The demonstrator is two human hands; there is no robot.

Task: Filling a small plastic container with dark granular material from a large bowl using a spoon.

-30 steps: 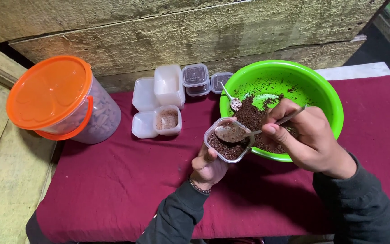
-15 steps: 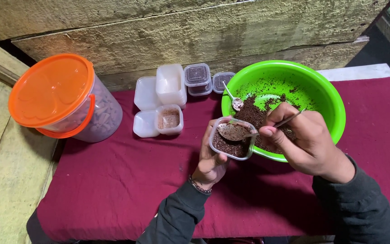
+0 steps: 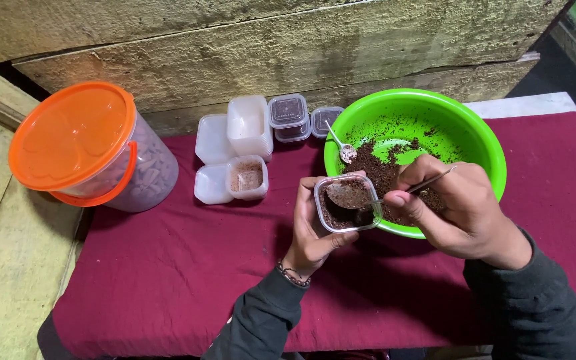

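**Now: spoon over the small tub, tub held at the bowl's rim**

- Left hand (image 3: 311, 230) wraps the small clear tub (image 3: 348, 203) from below and behind, fingers closed around its walls. Tub sits in the air, touching or just off the near rim of the green bowl (image 3: 481, 143); I cannot tell which. Partly filled with dark crumbly mix.
- Right hand (image 3: 465, 210) pinches the handle of a metal spoon (image 3: 351, 195), grip closed on it. Spoon bowl lies flat inside the tub's mouth.
- Handling, my guess: the tub looks like thin plastic, light, liable to flex if squeezed; best held by the side walls low down, as it is now. The mix looks loose and dry, likely to spill off a tilted spoon. The spoon is stiff and slim and could twist in the pinch.
- Second spoon (image 3: 343, 147) rests inside the bowl against its left wall, beside the heap of dark mix (image 3: 385, 170).
- On the red-clothed counter (image 3: 168, 280): stacked empty tubs (image 3: 248, 127), two lidded filled ones (image 3: 289, 115), an orange-lidded bucket (image 3: 88, 143) well left.
- Against a second ago: spoon was over the tub then too; tub has edged slightly up toward the rim. Nothing else on the counter has shifted.
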